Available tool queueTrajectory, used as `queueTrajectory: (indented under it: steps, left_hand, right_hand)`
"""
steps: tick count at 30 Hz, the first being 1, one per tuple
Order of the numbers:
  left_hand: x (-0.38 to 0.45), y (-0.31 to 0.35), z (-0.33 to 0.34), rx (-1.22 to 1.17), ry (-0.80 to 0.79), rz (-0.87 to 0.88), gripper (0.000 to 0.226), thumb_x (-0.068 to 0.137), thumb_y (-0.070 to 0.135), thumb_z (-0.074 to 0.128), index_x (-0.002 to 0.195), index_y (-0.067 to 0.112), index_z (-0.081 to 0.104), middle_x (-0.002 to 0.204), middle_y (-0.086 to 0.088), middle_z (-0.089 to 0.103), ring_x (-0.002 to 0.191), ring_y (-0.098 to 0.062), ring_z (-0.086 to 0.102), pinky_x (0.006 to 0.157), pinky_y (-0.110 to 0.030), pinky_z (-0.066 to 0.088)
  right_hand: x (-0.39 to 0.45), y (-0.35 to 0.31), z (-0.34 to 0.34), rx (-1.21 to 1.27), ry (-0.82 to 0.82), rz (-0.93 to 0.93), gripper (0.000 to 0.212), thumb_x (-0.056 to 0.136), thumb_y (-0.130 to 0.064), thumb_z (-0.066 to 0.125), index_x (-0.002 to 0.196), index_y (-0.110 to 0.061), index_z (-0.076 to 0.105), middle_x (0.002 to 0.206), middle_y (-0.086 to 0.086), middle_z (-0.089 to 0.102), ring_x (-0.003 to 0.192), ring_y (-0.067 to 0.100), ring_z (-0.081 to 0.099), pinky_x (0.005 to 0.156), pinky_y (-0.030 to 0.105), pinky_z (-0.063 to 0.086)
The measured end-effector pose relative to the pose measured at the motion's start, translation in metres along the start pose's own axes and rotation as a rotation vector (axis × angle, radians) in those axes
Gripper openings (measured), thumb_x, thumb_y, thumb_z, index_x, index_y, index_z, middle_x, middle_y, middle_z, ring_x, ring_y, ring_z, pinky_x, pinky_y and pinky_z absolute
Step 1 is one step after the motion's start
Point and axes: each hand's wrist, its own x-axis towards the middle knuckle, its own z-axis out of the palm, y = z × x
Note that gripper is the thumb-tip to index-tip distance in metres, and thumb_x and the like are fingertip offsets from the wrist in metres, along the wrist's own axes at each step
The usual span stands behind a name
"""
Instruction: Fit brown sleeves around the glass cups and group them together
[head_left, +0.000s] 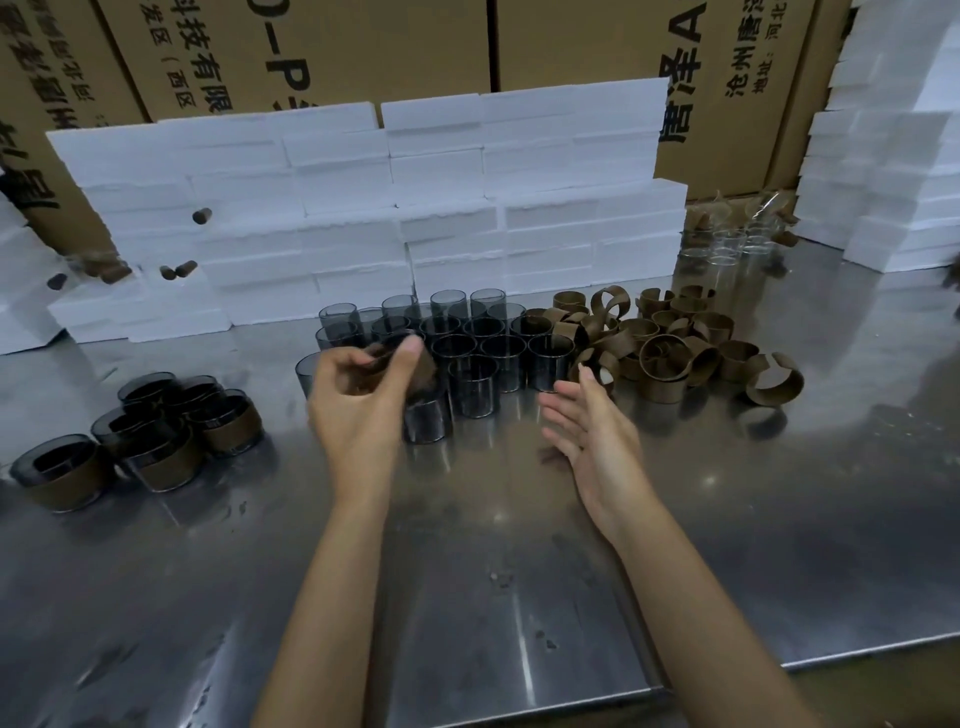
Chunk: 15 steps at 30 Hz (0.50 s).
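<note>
Sleeved cups (156, 436) grouped beyond left hand (363, 400), itself clamped on blurred sleeve (410, 364) over one cup (427, 418). Right hand (592, 426) open, empty. Many bare cups (467, 332) ahead; loose sleeves (670, 343) past right hand.

Glossy steel table (727, 519), smoky glass cups (472, 387)

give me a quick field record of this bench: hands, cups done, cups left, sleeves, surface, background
left hand: left hand grips a blurred brown sleeve over a glass cup
right hand: right hand open, fingers straight, holding nothing
cups done: sleeved cups grouped at left
cups left: bare smoky cups clustered at centre
sleeves: loose brown sleeves piled at right
surface: metal table
background: white foam blocks, cardboard boxes
</note>
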Motion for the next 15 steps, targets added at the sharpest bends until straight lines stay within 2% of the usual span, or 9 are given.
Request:
queueTrajectory:
  steps: [2,3,5,6,8,9,12,15]
  left_hand:
    - [0.014,-0.004,-0.023,0.187,0.102,-0.019,0.039,0.075,0.044,0.089,0.078,0.025,0.055,0.082,0.009,0.066,0.076,-0.003,0.063,0.068,-0.014,0.048]
    - [0.022,-0.009,-0.034,0.287,0.142,-0.042,0.04,0.075,0.046,0.088,0.078,0.023,0.056,0.085,0.004,0.067,0.084,-0.011,0.064,0.072,-0.02,0.049]
    - [0.037,-0.019,-0.053,0.466,0.149,-0.102,0.04,0.076,0.045,0.086,0.078,0.019,0.056,0.094,-0.005,0.068,0.106,-0.027,0.062,0.087,-0.036,0.052]
    - [0.042,-0.023,-0.059,0.535,0.131,-0.127,0.039,0.078,0.043,0.086,0.077,0.018,0.056,0.093,-0.006,0.067,0.113,-0.033,0.058,0.09,-0.041,0.051]
    - [0.046,-0.031,-0.068,0.654,0.116,-0.142,0.036,0.08,0.039,0.084,0.076,0.016,0.057,0.091,-0.005,0.064,0.118,-0.036,0.051,0.084,-0.04,0.045]
    - [0.048,-0.034,-0.07,0.713,0.12,-0.124,0.034,0.081,0.037,0.083,0.078,0.015,0.059,0.097,-0.008,0.065,0.118,-0.037,0.049,0.083,-0.04,0.042]
    - [0.05,-0.041,-0.072,0.803,0.152,-0.035,0.027,0.085,0.028,0.081,0.089,0.01,0.062,0.127,-0.017,0.055,0.122,-0.04,0.047,0.092,-0.041,0.041]
    - [0.055,-0.044,-0.072,0.856,0.163,0.082,0.025,0.087,0.016,0.079,0.103,0.006,0.063,0.136,-0.023,0.045,0.127,-0.043,0.042,0.1,-0.045,0.038]
  right_hand:
    - [0.0,0.0,-0.001,0.001,-0.002,0.004,0.034,0.102,-0.042,0.056,0.109,-0.012,0.07,0.109,0.011,0.077,0.107,0.02,0.072,0.082,0.027,0.057]
    - [0.0,0.0,-0.001,0.005,-0.002,0.007,0.035,0.103,-0.042,0.055,0.11,-0.011,0.07,0.109,0.011,0.077,0.107,0.021,0.072,0.081,0.027,0.057]
    - [0.0,0.0,-0.002,0.009,-0.007,0.012,0.035,0.104,-0.04,0.054,0.112,-0.009,0.07,0.11,0.013,0.076,0.106,0.021,0.071,0.081,0.027,0.056]
    - [0.0,0.0,-0.003,0.012,-0.008,0.012,0.035,0.104,-0.039,0.054,0.113,-0.008,0.069,0.11,0.013,0.076,0.106,0.021,0.071,0.081,0.027,0.056]
    - [0.0,-0.001,-0.003,0.024,-0.004,0.015,0.035,0.104,-0.037,0.054,0.113,-0.007,0.069,0.11,0.014,0.075,0.104,0.022,0.07,0.081,0.028,0.056]
    - [0.0,-0.001,-0.003,0.029,-0.003,0.017,0.034,0.105,-0.036,0.054,0.113,-0.006,0.069,0.109,0.015,0.075,0.103,0.022,0.07,0.082,0.028,0.057]
    - [0.001,-0.001,-0.002,0.039,0.001,0.022,0.034,0.105,-0.035,0.053,0.112,-0.006,0.069,0.107,0.015,0.075,0.1,0.022,0.07,0.082,0.028,0.056]
    - [0.001,-0.001,-0.003,0.058,-0.002,0.027,0.033,0.106,-0.033,0.053,0.113,-0.004,0.068,0.107,0.016,0.073,0.096,0.021,0.069,0.081,0.028,0.055]
